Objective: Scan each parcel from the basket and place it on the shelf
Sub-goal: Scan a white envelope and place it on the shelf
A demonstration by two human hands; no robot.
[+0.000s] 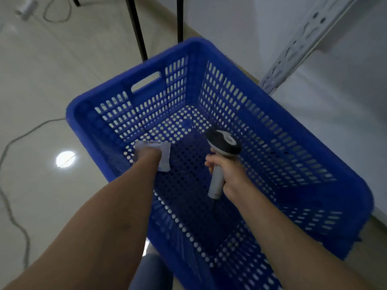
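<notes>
A pale glossy tiled floor is seen at the left. A round patch of reflected light is shown on it. A grey cable is laid across the tiles in a long curve that runs down along the left edge. A second cable is looped on the floor at the top left. Just beside that loop a small white cylindrical object is lying, too blurred to be named; it may be a roll or a plug. Two black metal legs are planted at the top. A white wall is seen at the right, edged below by a beige skirting strip.
</notes>
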